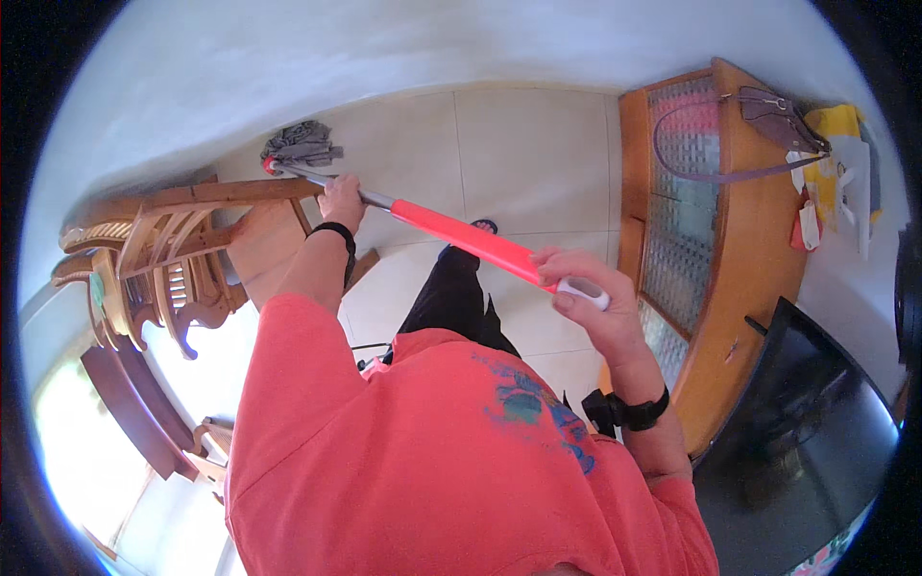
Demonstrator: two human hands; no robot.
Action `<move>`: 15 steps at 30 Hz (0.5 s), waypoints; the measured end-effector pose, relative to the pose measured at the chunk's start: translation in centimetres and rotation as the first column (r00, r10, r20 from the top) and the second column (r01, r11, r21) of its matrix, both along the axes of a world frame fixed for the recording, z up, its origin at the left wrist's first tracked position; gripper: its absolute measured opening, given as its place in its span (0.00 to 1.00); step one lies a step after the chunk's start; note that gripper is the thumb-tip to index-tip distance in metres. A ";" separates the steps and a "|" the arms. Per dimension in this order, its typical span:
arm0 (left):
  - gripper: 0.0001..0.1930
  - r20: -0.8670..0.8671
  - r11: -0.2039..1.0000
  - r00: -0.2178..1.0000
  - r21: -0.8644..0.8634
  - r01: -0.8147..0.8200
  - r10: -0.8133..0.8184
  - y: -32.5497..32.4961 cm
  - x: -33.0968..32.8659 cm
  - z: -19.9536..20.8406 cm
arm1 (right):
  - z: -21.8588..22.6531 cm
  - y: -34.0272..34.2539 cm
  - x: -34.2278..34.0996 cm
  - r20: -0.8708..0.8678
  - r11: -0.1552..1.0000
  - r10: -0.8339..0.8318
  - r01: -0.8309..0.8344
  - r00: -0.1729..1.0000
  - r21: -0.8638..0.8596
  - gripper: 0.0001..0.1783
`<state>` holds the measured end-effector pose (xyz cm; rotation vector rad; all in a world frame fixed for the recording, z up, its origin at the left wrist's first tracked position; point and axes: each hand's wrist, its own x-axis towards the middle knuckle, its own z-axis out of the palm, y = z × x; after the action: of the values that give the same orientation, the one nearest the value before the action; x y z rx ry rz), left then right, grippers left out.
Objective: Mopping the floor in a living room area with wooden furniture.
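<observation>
I hold a mop with a red and silver handle [461, 237] slanting across the view. My left hand [342, 200] grips the metal part of the shaft, close to the grey string mop head [301, 144], which rests on the pale tiled floor [519, 154] by the wall. My right hand [586, 288] closes around the white end of the handle. Both wrists wear black bands. My orange shirt fills the lower middle.
A carved wooden chair [163, 259] stands at the left, touching the mop's path. A wooden cabinet with patterned glass [711, 221] stands at the right, with a brown bag [778, 115] and small items on top. A dark screen [816, 422] sits lower right.
</observation>
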<state>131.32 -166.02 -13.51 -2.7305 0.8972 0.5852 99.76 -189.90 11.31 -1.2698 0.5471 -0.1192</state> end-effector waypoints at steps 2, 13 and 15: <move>0.14 -0.051 1.000 0.999 -0.015 -0.013 0.012 -1.2 -1.7 -0.1 | 2.2 -1.1 -1.2 -0.088 0.998 -0.013 0.007 0.996 -0.070 0.13; 0.15 -0.278 0.928 0.945 -0.369 0.062 -0.174 -12.7 -20.6 8.5 | 15.0 -4.8 -18.2 0.262 0.762 -0.122 0.259 0.957 -0.593 0.14; 0.17 -0.287 0.916 0.931 -0.387 0.104 -0.227 -12.1 -23.7 10.5 | 17.5 -4.4 -20.0 0.310 0.732 -0.006 0.215 0.951 -0.647 0.14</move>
<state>107.58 -178.11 -2.99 -2.8779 1.4388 0.9395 79.73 -194.26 28.76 -1.8931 0.3237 -0.6515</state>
